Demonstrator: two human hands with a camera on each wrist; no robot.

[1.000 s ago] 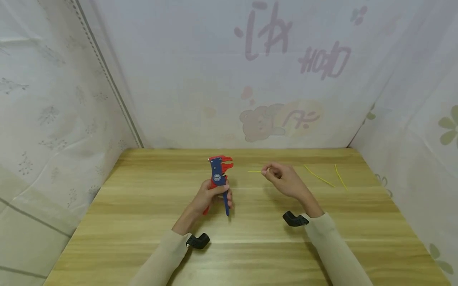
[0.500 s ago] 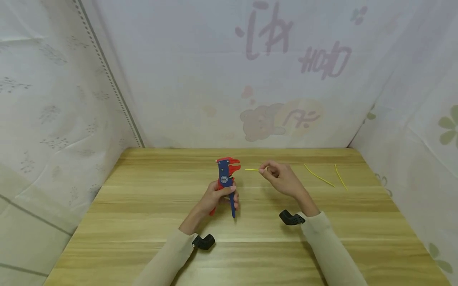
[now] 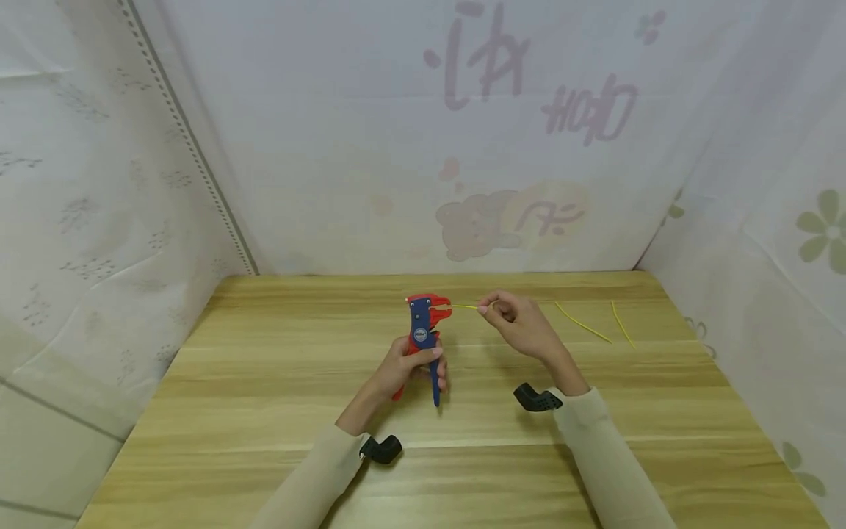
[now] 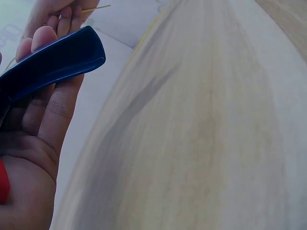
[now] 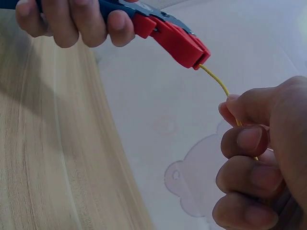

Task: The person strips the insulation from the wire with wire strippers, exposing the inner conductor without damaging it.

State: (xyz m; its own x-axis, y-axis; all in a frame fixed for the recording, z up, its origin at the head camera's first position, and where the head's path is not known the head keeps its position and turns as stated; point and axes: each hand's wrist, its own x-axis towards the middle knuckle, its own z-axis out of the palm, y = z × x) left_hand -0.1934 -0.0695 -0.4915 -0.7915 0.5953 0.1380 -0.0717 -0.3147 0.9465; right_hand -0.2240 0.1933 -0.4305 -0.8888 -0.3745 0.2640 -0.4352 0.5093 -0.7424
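My left hand grips the handles of a red and blue wire stripper, its head pointing up and its red jaws facing right. Between my right hand's thumb and index finger is pinched a thin yellow wire. In the right wrist view the wire's far end enters the mouth of the red jaws. Both hands are raised over the wooden table. The left wrist view shows the blue handle lying across my left fingers, with a bit of red at the palm.
Two more yellow wires lie on the wooden table to the right of my right hand. Printed cloth hangs behind the table and along both sides. A black wrist camera sits at each cuff.
My left hand has carried the wire stripper to the right, toward the wire. My right hand has shifted slightly left, and the wire's end now sits in the stripper's jaws.
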